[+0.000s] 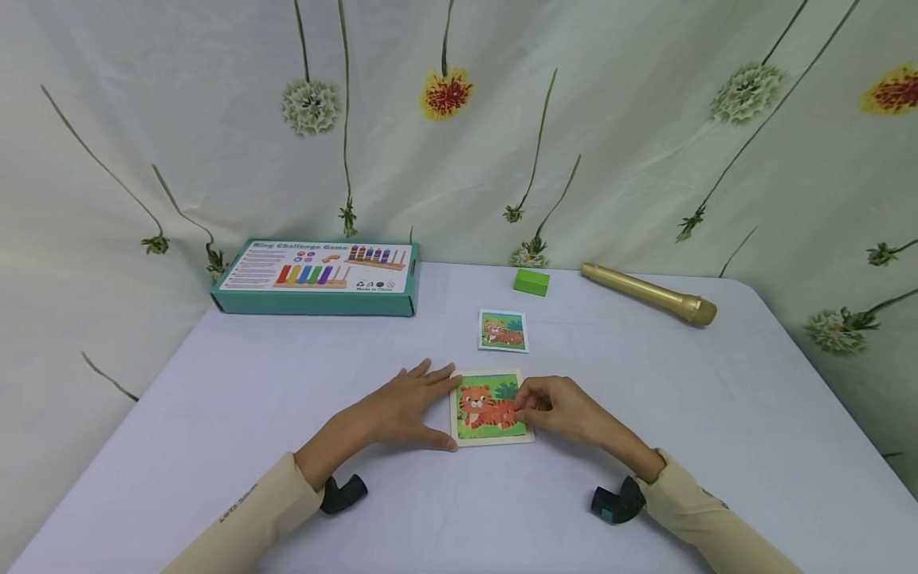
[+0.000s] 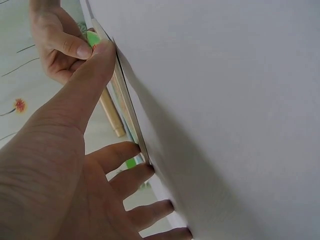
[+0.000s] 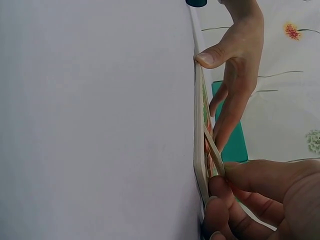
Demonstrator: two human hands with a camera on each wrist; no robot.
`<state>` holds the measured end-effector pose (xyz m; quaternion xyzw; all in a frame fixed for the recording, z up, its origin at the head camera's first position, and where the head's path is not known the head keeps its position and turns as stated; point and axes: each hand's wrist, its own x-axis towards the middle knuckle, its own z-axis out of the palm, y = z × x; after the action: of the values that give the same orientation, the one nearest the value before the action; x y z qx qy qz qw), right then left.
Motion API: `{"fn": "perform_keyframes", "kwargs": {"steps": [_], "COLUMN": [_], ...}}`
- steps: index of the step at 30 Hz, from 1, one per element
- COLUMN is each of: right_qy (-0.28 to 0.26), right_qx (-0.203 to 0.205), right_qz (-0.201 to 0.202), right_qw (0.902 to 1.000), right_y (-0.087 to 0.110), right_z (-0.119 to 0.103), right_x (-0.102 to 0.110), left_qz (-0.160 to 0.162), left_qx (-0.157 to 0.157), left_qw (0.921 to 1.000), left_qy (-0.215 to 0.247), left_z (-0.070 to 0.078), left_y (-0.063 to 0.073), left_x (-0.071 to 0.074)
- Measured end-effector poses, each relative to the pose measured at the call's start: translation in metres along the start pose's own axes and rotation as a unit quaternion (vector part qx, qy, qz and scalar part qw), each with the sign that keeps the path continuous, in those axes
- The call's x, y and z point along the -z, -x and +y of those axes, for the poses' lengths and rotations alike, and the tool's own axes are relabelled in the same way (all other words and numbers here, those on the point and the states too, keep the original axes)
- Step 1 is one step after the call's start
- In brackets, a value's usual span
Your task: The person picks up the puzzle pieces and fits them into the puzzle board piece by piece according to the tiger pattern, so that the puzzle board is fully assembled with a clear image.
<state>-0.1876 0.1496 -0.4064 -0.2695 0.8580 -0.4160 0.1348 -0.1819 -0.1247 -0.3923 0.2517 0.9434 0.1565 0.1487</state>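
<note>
A square wooden jigsaw puzzle with a tiger picture lies flat on the table between the hands. Its left side is steadied by the left hand, whose fingers are spread and fairly straight, with the thumb at the near corner and fingertips by the far one. At the right side of the frame, the right hand pinches a puzzle piece between thumb and finger. In the right wrist view that piece stands tilted, one end down in the frame and the other raised. Fingers partly cover it in the head view.
Beyond the puzzle lies a small tiger picture card. Farther back are a green block, a gold microphone at the right, and a teal Ring Challenge Game box at the left. A flowered cloth hangs behind the table.
</note>
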Motion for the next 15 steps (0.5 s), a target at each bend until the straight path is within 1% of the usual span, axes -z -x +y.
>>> {"fn": "perform_keyframes", "kwargs": {"steps": [15], "right_qy": [-0.002], "right_qx": [0.004], "right_qz": [0.004], "right_qw": [1.0], "right_y": [0.0], "right_z": [-0.0015], "right_x": [-0.0004], "left_qz": [0.0], "left_qx": [-0.001], "left_qw": [1.0], "left_qy": [-0.001], "left_z": [0.0007], "left_y": [0.0009], "left_x": [0.0006]}}
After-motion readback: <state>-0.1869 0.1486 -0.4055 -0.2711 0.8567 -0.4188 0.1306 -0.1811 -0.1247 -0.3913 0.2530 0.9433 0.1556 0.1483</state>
